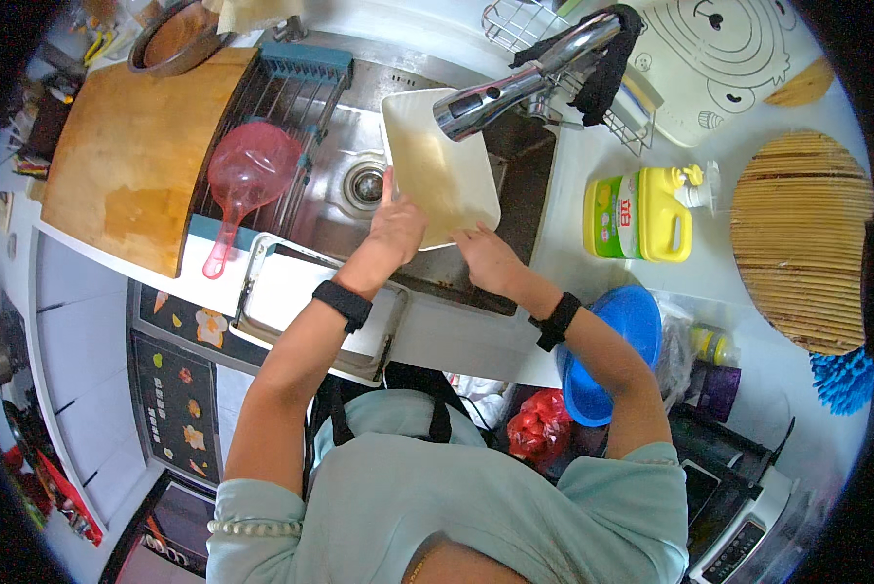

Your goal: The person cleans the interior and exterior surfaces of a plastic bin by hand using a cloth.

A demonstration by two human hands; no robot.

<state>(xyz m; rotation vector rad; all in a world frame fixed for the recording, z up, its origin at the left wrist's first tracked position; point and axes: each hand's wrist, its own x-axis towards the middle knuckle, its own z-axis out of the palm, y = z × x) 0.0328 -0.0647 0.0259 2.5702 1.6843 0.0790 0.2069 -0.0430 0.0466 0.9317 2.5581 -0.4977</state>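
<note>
A cream rectangular basin [444, 171] is tilted over the stainless steel sink [335, 128], partly under the chrome faucet [492, 102]. My left hand [397, 225] grips its near left rim, the thumb pointing up along the side. At the near right corner, the fingers of my right hand [487, 257] hold the rim. Both wrists wear black bands. Left of the basin, a pink translucent ladle [254, 166] lies on a roll-up drying rack [298, 109]. Whether water runs from the faucet cannot be told.
A wooden board [134, 157] lies left of the rack. A white-rimmed tray [291, 274] overhangs the counter's front edge. On the right stand a yellow detergent jug [638, 215] and a round slatted mat [802, 241]. A blue basin [645, 321] is beside my right forearm.
</note>
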